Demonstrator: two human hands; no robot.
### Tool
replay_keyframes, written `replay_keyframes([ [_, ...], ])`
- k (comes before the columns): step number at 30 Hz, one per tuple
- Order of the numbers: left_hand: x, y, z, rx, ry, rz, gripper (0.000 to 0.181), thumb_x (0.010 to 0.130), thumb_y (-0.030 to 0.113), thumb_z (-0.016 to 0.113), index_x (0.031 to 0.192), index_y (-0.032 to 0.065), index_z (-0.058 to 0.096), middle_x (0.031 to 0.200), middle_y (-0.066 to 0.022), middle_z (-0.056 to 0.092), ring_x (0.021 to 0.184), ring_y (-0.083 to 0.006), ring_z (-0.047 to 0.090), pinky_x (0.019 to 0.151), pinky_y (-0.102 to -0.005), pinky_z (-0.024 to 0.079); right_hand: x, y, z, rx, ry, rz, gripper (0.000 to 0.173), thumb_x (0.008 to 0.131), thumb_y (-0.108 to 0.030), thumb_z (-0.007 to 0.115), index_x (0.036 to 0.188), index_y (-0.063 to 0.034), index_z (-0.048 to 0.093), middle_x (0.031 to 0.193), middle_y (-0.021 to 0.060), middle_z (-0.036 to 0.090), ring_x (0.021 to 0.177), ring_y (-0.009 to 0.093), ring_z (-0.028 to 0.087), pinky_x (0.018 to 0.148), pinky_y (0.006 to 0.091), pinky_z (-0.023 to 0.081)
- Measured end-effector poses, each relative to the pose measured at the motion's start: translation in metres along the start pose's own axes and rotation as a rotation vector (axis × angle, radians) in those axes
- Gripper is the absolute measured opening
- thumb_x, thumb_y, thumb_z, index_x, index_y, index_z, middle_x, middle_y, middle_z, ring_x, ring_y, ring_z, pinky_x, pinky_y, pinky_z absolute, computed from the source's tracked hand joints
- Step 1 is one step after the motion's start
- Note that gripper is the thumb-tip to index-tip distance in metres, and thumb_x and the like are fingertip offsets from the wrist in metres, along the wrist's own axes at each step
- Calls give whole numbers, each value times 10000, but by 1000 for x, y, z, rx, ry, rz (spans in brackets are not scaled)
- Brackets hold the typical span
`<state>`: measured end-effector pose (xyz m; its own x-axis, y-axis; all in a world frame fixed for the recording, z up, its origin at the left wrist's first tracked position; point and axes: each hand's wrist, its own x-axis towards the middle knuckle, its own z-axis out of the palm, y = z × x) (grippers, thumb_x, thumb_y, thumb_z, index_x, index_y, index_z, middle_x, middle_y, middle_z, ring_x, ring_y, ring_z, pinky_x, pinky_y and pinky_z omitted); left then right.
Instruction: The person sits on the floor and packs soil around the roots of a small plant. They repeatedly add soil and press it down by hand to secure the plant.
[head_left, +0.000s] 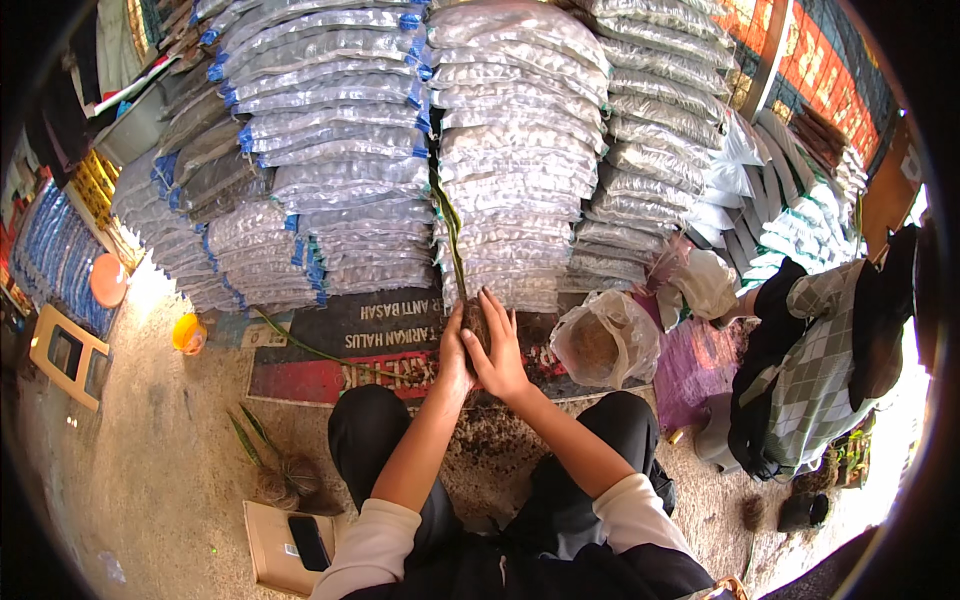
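My left hand (454, 356) and my right hand (496, 349) press from both sides around a brown fibrous root ball (476, 319). A long green leaf with yellow edges (453, 225) rises from it, upright in front of the stacked bags. Under my hands lies a dark printed sheet (390, 319) with loose soil on it. Another long narrow leaf (315, 349) lies across the sheet to the left. Right of my hands stands a clear plastic bag (604, 341) with brown material inside. Both palms face inward; the underside of the root ball is hidden.
Stacked filled plastic bags (517, 150) rise ahead. Rooted leafy plants (285, 480), a cardboard box (270, 559) with a phone (309, 541), a yellow cup (189, 334) and a tan plastic stool (69, 356) are at left. A person in a checked garment (814, 367) sits at right, near a black pot (802, 512).
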<state>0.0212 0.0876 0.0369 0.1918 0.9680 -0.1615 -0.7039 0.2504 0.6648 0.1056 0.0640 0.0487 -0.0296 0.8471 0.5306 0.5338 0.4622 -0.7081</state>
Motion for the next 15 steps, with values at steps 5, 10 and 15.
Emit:
replay_keyframes([
  [5,10,-6,-19,40,68,-63,703,890,558,340,1400,99,186,1362,-122,300,1263,-264,311,1011,-412,307,8,-9,-3,202,62,215,594,782,-230,659,1243,47,406,1198,221,489,1109,273,496,952,375,359],
  [10,11,-10,-4,-33,52,16,664,881,583,317,1238,33,425,1179,-117,516,1083,-248,508,929,-390,403,6,16,6,613,177,369,481,757,-45,681,1176,39,460,998,109,608,897,155,580,807,276,462],
  [15,8,1,-7,-75,53,-23,545,925,475,280,1222,50,449,1192,-115,512,1084,-256,507,931,-393,400,9,10,3,796,179,463,491,758,-43,677,1189,39,454,1006,105,604,895,155,577,809,276,467],
])
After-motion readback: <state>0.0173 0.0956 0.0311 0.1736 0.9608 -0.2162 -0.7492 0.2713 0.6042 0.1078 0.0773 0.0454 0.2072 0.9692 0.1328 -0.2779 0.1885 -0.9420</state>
